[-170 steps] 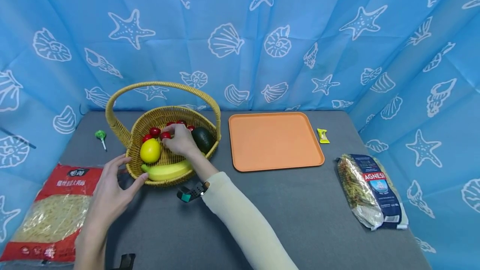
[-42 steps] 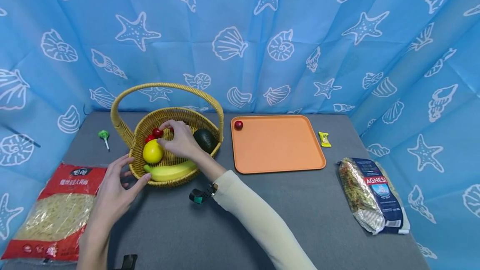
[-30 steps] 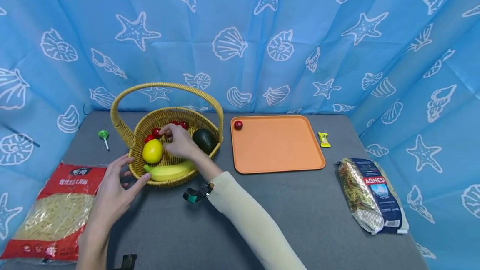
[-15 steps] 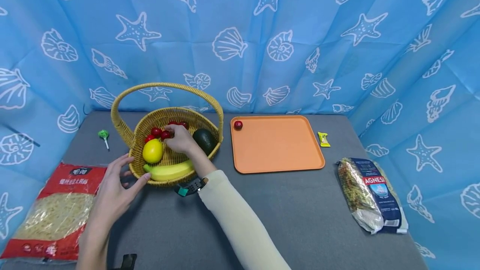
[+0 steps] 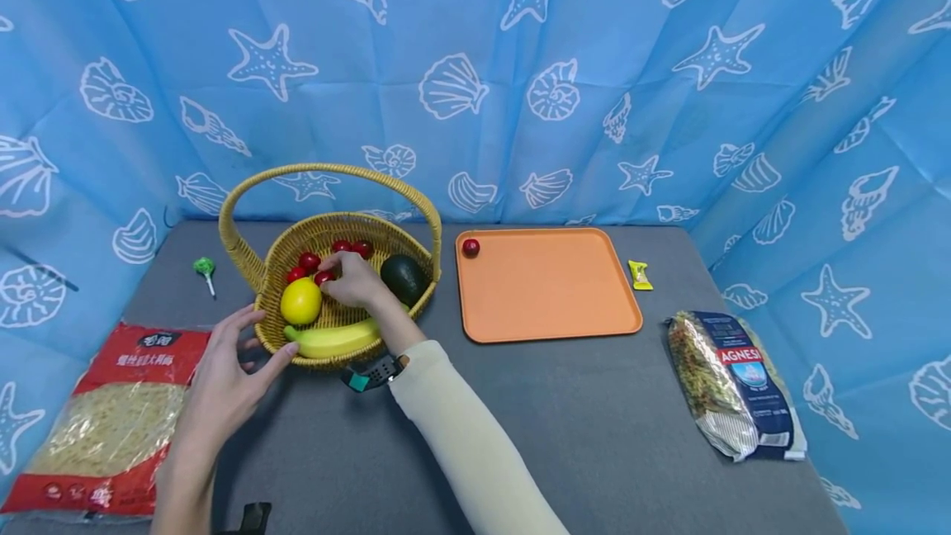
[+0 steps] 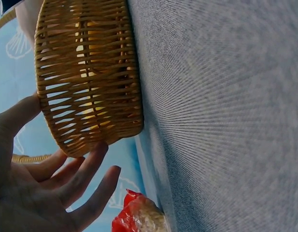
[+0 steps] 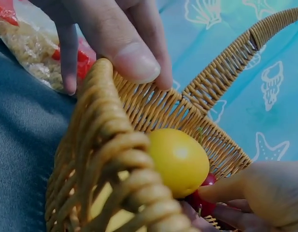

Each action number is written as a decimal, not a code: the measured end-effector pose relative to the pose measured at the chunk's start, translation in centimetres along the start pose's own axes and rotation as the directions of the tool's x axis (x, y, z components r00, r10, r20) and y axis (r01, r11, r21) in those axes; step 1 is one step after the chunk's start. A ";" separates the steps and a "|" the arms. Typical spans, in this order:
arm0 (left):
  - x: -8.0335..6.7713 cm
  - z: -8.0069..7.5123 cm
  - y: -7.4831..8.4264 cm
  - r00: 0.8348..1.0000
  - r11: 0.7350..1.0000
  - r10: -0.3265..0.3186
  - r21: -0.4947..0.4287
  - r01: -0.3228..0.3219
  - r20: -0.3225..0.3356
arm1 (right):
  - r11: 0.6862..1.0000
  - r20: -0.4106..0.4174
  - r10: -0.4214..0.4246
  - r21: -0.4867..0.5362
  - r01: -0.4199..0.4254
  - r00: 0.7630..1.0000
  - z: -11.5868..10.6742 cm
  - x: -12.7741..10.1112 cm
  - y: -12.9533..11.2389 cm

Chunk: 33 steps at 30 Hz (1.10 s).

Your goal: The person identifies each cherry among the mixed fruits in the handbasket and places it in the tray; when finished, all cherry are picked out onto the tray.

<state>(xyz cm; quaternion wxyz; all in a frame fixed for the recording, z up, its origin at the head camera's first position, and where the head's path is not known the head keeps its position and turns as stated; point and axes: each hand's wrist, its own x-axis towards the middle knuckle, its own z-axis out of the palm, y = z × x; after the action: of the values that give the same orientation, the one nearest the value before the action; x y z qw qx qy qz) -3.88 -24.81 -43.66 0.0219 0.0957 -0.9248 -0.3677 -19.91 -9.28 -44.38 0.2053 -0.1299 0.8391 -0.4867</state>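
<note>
Now the right hand [image 5: 355,281] pinches a small red fruit [image 5: 324,277] inside the basket [image 5: 336,358], near the table's back left corner. The left hand [image 5: 226,370] is spread flat on the basket's front.

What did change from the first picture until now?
One cherry went from the basket to the tray's far left corner. The right hand is back in the basket, pinching another cherry. The left hand stayed at the basket's rim.
</note>
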 end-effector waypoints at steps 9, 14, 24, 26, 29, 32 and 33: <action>0.1 0.2 0.0 1.000 1.000 -0.010 0.003 0.010 0.011 | 0.972 -0.038 -0.050 0.227 0.057 0.998 -1.0 -0.9 0.2; 0.2 0.2 -0.1 1.000 1.000 -0.011 0.005 0.011 0.016 | 0.936 -0.035 -0.114 0.332 0.119 0.993 -2.6 -2.9 0.1; 0.2 0.2 0.1 1.000 1.000 -0.017 -0.001 0.017 0.015 | 0.893 0.066 -0.371 0.299 0.337 0.926 -8.5 -10.0 0.4; 0.2 0.2 0.1 1.000 1.000 -0.019 -0.002 0.019 0.013 | 0.874 0.068 -0.424 0.292 0.389 0.903 -10.1 -11.5 1.0; 0.2 0.2 0.0 1.000 1.000 -0.025 0.001 0.025 0.011 | 0.854 0.049 -0.472 0.274 0.442 0.880 -12.6 -13.2 2.3; 0.1 0.2 0.0 0.999 0.999 -0.034 0.003 0.034 0.007 | 0.871 -0.009 -0.435 0.249 0.423 0.900 -15.2 -14.2 4.1; 0.1 0.2 0.0 0.999 0.999 -0.036 0.003 0.036 0.007 | 0.878 -0.040 -0.413 0.247 0.409 0.910 -16.1 -14.2 4.8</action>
<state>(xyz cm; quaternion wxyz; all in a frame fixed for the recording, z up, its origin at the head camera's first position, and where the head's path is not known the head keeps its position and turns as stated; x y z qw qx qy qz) -3.98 -24.69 -43.86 0.0121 0.1112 -0.9234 -0.3671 -15.03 11.29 -38.34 0.1179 -0.2814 0.7229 -0.6199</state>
